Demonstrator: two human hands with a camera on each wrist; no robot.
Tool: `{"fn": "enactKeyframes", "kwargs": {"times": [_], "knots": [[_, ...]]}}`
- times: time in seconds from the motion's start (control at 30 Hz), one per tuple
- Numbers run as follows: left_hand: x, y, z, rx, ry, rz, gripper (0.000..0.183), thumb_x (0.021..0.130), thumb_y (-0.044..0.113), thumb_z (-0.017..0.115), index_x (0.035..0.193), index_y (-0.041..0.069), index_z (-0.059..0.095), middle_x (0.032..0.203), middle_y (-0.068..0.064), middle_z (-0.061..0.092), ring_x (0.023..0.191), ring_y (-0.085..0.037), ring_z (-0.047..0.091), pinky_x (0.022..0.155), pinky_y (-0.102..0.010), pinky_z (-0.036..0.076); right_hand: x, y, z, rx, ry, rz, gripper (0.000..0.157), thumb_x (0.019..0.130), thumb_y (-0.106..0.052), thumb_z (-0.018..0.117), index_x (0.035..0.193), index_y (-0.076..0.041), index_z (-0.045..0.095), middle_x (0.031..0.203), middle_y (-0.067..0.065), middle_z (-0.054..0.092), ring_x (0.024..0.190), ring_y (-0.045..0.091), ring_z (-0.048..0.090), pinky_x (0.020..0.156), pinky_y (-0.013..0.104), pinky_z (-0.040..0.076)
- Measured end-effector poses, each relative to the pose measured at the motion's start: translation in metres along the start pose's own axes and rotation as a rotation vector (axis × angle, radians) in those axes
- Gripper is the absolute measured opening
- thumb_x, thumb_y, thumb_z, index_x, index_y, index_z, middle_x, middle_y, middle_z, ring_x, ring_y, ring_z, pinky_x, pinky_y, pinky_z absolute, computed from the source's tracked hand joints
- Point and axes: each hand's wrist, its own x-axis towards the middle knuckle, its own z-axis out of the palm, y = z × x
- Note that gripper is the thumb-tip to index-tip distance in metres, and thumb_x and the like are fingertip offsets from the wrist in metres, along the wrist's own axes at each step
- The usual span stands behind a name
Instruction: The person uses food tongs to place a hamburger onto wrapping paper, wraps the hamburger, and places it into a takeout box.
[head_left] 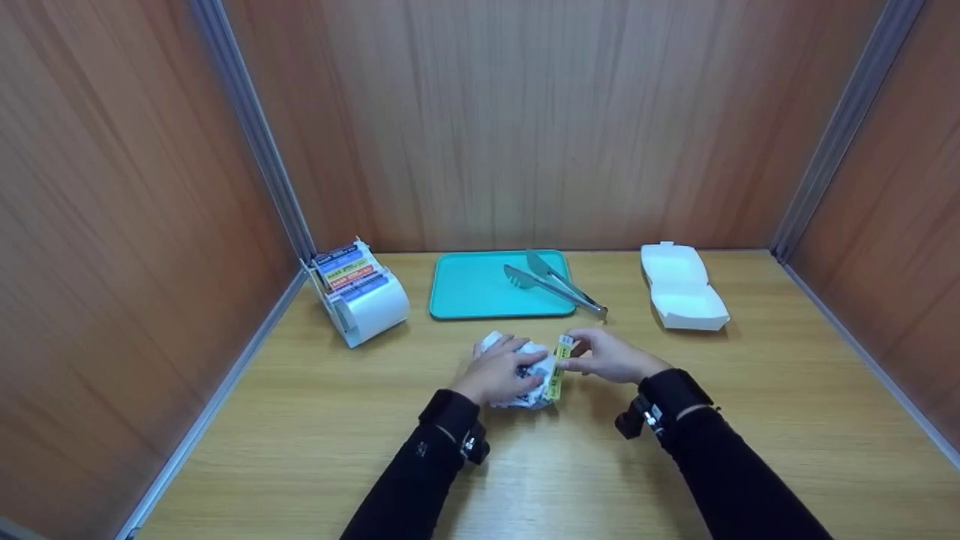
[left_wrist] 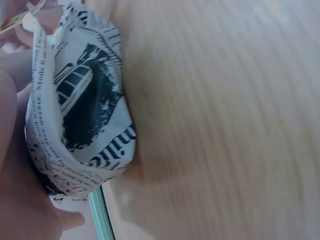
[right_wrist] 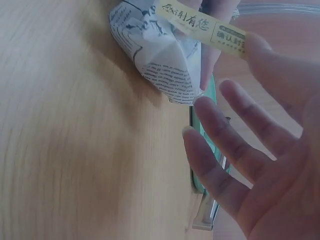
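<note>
A bundle wrapped in black-and-white printed paper lies on the table in front of the tray. My left hand holds it from above, with the fingers spread over the paper. My right hand pinches one end of a yellow sticker strip with printed characters. The strip's far end overlaps the wrapped bundle's right side. In the right wrist view the other fingers are held apart from the strip. What lies inside the paper is hidden.
Behind the bundle lies a teal tray, with metal tongs resting across its right side. To the left stands a dispenser with a roll of coloured labels. An open white clamshell box sits at the back right. Wooden panels enclose the table.
</note>
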Motion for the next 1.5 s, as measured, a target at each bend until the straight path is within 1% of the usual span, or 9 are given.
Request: {"fn": "enactKeyframes", "kwargs": {"times": [0.1, 0.27, 0.53, 0.77, 0.9, 1.17, 1.27, 1.4, 1.5], "knots": [[-0.002, -0.003, -0.002, -0.034, -0.028, 0.008, 0.061, 0.105, 0.052, 0.062, 0.162, 0.036, 0.046, 0.173, -0.007, 0.034, 0.162, -0.033, 0.021, 0.126, -0.069, 0.014, 0.003, 0.002, 0.002, -0.005, -0.007, -0.006, 0.022, 0.104, -0.025, 0.072, 0.118, -0.009, 0.068, 0.121, 0.007, 0.068, 0.113, 0.031, 0.068, 0.089, 0.042, 0.061], [-0.001, -0.004, -0.001, -0.061, -0.043, 0.016, 0.075, 0.104, 0.05, 0.064, 0.168, 0.024, 0.035, 0.174, -0.006, 0.031, 0.163, -0.032, 0.019, 0.128, -0.063, 0.017, 0.007, 0.008, 0.01, -0.01, 0.023, 0.005, 0.023, 0.105, -0.026, 0.071, 0.118, -0.008, 0.067, 0.119, 0.008, 0.068, 0.111, 0.031, 0.068, 0.086, 0.039, 0.06], [0.001, 0.0, 0.001, -0.049, -0.069, 0.025, 0.078, 0.102, 0.046, 0.07, 0.167, 0.019, 0.036, 0.175, -0.006, 0.03, 0.163, -0.034, 0.018, 0.129, -0.058, 0.02, 0.014, 0.011, 0.024, -0.037, 0.105, 0.052, 0.021, 0.101, -0.021, 0.076, 0.116, -0.01, 0.068, 0.113, 0.004, 0.069, 0.109, 0.027, 0.066, 0.09, 0.041, 0.056], [0.004, -0.001, 0.0, -0.03, -0.073, 0.074, 0.078, 0.104, 0.044, 0.067, 0.167, 0.012, 0.036, 0.174, -0.013, 0.03, 0.162, -0.037, 0.019, 0.13, -0.054, 0.019, 0.014, 0.012, 0.029, -0.025, 0.139, 0.081, 0.043, 0.09, -0.017, 0.088, 0.126, -0.006, 0.067, 0.112, 0.005, 0.071, 0.103, 0.024, 0.069, 0.088, 0.041, 0.058], [0.005, -0.002, -0.003, -0.041, -0.092, 0.062, 0.08, 0.103, 0.046, 0.066, 0.168, 0.014, 0.033, 0.175, -0.012, 0.027, 0.163, -0.036, 0.017, 0.131, -0.054, 0.018, 0.015, 0.012, 0.031, -0.002, 0.143, 0.082, 0.057, 0.085, -0.017, 0.092, 0.134, -0.006, 0.064, 0.116, 0.004, 0.07, 0.102, 0.023, 0.069, 0.086, 0.038, 0.057], [0.003, -0.003, -0.009, -0.112, -0.131, 0.041, 0.084, 0.099, 0.041, 0.065, 0.17, 0.015, 0.028, 0.178, -0.008, 0.02, 0.164, -0.033, 0.011, 0.131, -0.056, 0.015, 0.017, 0.012, 0.034, -0.019, 0.15, 0.063, 0.064, 0.083, -0.015, 0.094, 0.138, -0.004, 0.061, 0.116, 0.005, 0.069, 0.1, 0.022, 0.069, 0.083, 0.037, 0.058], [0.002, -0.003, -0.007, -0.139, -0.122, 0.016, 0.087, 0.098, 0.049, 0.064, 0.17, 0.017, 0.028, 0.178, -0.008, 0.019, 0.164, -0.034, 0.009, 0.13, -0.059, 0.013, 0.018, 0.013, 0.035, -0.036, 0.156, 0.062, 0.057, 0.083, -0.014, 0.093, 0.131, -0.006, 0.064, 0.116, 0.003, 0.069, 0.1, 0.022, 0.068, 0.083, 0.037, 0.057], [0.002, -0.003, -0.001, -0.093, -0.081, 0.01, 0.092, 0.098, 0.068, 0.059, 0.169, 0.018, 0.031, 0.177, -0.009, 0.023, 0.164, -0.034, 0.013, 0.129, -0.06, 0.017, 0.018, 0.014, 0.037, -0.034, 0.157, 0.072, 0.047, 0.085, -0.011, 0.091, 0.124, -0.01, 0.065, 0.115, 0.003, 0.068, 0.102, 0.023, 0.067, 0.085, 0.038, 0.057], [0.004, -0.002, 0.005, -0.044, -0.038, 0.016, 0.092, 0.097, 0.069, 0.062, 0.168, 0.018, 0.034, 0.175, -0.009, 0.028, 0.163, -0.035, 0.018, 0.128, -0.06, 0.022, 0.017, 0.015, 0.037, -0.026, 0.164, 0.086, 0.047, 0.084, -0.01, 0.092, 0.124, -0.012, 0.065, 0.115, 0.002, 0.069, 0.101, 0.022, 0.067, 0.085, 0.037, 0.057]]}}
